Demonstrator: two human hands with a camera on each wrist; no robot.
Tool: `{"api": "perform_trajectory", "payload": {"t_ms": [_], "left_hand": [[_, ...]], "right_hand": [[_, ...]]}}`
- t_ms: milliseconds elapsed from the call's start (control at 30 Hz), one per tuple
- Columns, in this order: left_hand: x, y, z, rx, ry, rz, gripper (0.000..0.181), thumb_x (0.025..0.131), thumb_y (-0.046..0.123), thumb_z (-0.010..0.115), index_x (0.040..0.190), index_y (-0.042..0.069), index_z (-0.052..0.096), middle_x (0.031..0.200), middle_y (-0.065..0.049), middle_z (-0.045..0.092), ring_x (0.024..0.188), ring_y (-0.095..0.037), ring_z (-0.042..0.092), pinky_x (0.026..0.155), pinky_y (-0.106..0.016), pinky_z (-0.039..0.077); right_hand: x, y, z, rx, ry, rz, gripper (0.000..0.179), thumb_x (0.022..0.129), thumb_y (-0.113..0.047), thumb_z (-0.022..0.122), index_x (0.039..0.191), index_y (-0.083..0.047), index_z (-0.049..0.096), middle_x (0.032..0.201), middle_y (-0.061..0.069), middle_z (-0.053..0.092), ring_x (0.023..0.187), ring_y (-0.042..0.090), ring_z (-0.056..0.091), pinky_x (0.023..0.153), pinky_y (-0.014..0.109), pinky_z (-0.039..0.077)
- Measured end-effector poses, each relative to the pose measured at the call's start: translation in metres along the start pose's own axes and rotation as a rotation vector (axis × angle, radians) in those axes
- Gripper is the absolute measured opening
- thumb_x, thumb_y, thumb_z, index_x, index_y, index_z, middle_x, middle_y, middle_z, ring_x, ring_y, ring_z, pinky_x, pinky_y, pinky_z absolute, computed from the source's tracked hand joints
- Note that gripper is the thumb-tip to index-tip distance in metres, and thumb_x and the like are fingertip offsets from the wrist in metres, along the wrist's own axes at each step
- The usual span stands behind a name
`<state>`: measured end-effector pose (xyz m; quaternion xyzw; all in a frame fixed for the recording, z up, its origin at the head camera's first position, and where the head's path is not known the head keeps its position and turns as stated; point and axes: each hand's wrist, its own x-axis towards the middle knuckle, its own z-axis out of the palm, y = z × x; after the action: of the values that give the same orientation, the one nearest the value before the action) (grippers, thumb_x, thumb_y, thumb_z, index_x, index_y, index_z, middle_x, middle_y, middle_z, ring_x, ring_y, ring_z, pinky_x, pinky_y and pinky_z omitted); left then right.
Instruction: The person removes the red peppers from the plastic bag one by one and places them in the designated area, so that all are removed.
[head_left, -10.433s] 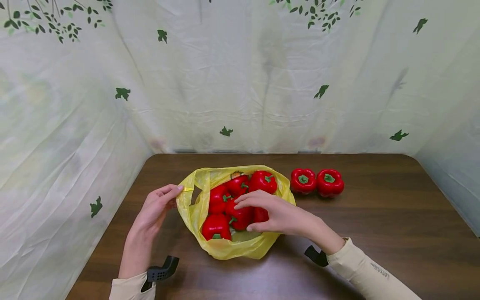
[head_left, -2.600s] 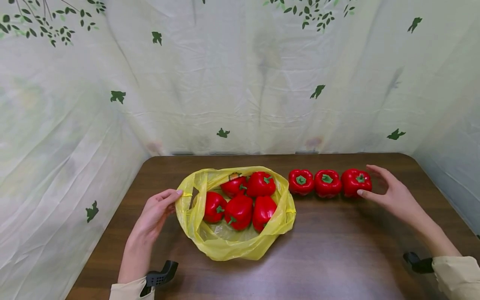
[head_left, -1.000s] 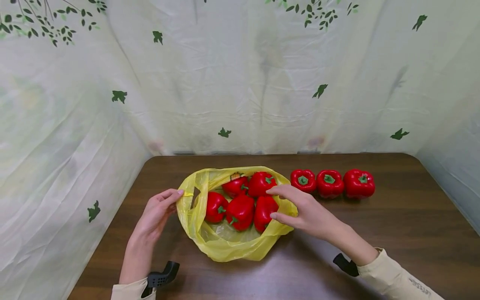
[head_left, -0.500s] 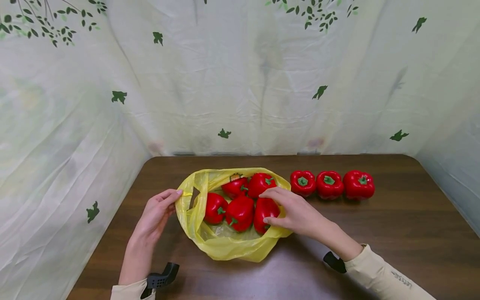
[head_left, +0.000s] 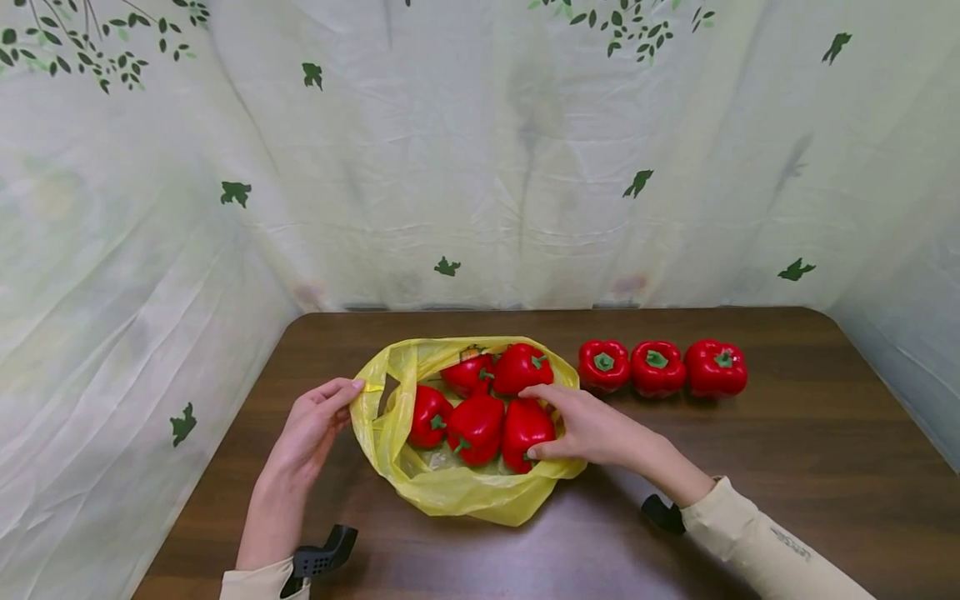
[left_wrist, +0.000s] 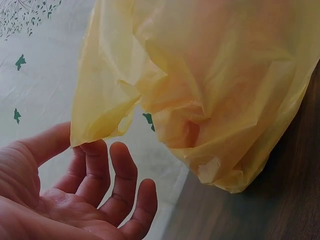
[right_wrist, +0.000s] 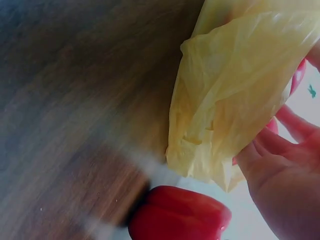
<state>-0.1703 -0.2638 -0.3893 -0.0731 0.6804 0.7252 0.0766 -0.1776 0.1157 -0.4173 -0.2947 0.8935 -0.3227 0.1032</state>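
A yellow plastic bag [head_left: 480,497] stands wide at the mouth, with several red bell peppers inside, such as the middle pepper [head_left: 476,427]. My left hand [head_left: 307,425] pinches the bag's left handle between thumb and fingertips; in the left wrist view the other fingers of this hand [left_wrist: 100,185] are loosely bent below the plastic. Over the bag's right rim reaches my right hand [head_left: 581,425], its thumb and fingers round the rightmost pepper [head_left: 521,429]. The right wrist view shows this hand [right_wrist: 290,170] behind the yellow plastic, fingertips mostly hidden.
Three red bell peppers stand in a row right of the bag: the near one [head_left: 603,367], the middle one [head_left: 657,368] and the end one [head_left: 716,368]. They are on the brown wooden table [head_left: 795,433]. A pale printed curtain [head_left: 480,167] hangs behind.
A third pepper has joined the row outside, and the bag holds fewer. My right hand came back from the row into the bag and closed round another pepper. The left hand kept its hold.
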Motion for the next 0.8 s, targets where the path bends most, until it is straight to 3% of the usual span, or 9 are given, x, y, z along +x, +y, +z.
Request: {"api": "perform_trajectory", "payload": {"t_ms": [233, 433, 800], "left_hand": [[-0.0002, 0.0001, -0.0002, 0.014, 0.003, -0.004, 0.017, 0.097, 0.026, 0.065, 0.087, 0.012, 0.070, 0.085, 0.001, 0.065, 0.076, -0.012, 0.061, 0.075, -0.026, 0.050], [-0.0004, 0.0005, 0.0000, 0.027, 0.009, -0.015, 0.017, 0.096, 0.027, 0.066, 0.089, 0.012, 0.070, 0.087, 0.000, 0.065, 0.077, -0.013, 0.061, 0.076, -0.026, 0.050], [-0.0002, -0.0008, 0.0002, 0.015, 0.001, -0.014, 0.017, 0.096, 0.026, 0.066, 0.089, 0.011, 0.071, 0.086, 0.000, 0.066, 0.077, -0.012, 0.061, 0.076, -0.027, 0.050]], "right_hand": [[0.0028, 0.0011, 0.0014, 0.032, -0.024, 0.018, 0.072, 0.077, -0.045, 0.082, 0.138, -0.023, 0.051, 0.130, -0.008, 0.054, 0.114, 0.011, 0.051, 0.095, 0.036, 0.046], [0.0000, -0.0008, -0.0001, 0.055, 0.056, 0.002, 0.069, 0.074, -0.047, 0.083, 0.133, -0.028, 0.053, 0.123, -0.014, 0.054, 0.101, 0.007, 0.055, 0.084, 0.033, 0.049], [-0.0038, -0.0042, -0.0015, 0.117, 0.173, -0.035, 0.074, 0.071, -0.042, 0.085, 0.137, -0.029, 0.054, 0.126, -0.010, 0.043, 0.114, 0.012, 0.046, 0.083, 0.034, 0.052]]}}
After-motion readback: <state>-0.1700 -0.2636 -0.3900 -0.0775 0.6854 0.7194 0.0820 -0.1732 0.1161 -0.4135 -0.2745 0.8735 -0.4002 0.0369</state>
